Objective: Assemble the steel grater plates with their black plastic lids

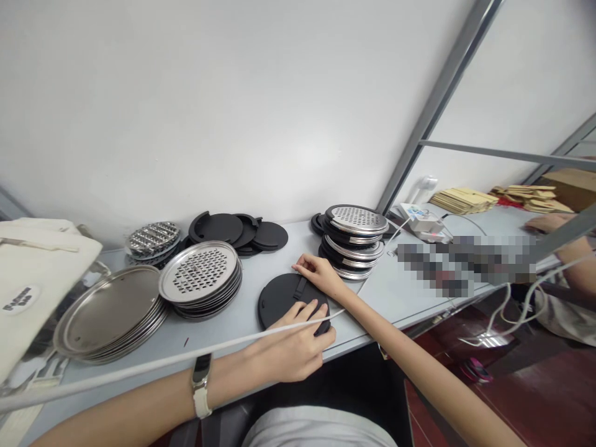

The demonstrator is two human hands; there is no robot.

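A round black plastic plate point(279, 297) lies on the table in front of me, with a narrow strip-like tab point(300, 287) near its far edge. My left hand point(298, 341), with a band on its wrist, grips the plate's near right side, its fingers bent over the top. At the far edge my right hand point(321, 276) pinches close to the tab, thumb and fingers together. Left of the plate stands a stack of round metal grater discs point(200, 273). Behind my right hand rises a stack of black plates and metal grater discs point(356, 239).
Plain metal discs point(112, 307) are stacked at the left beside a cream bag point(41, 279). More black plates point(223, 228) lie by the wall. A white cable point(186, 355) crosses in front. At right are yellowish packets point(463, 200) and another person's arm point(575, 251).
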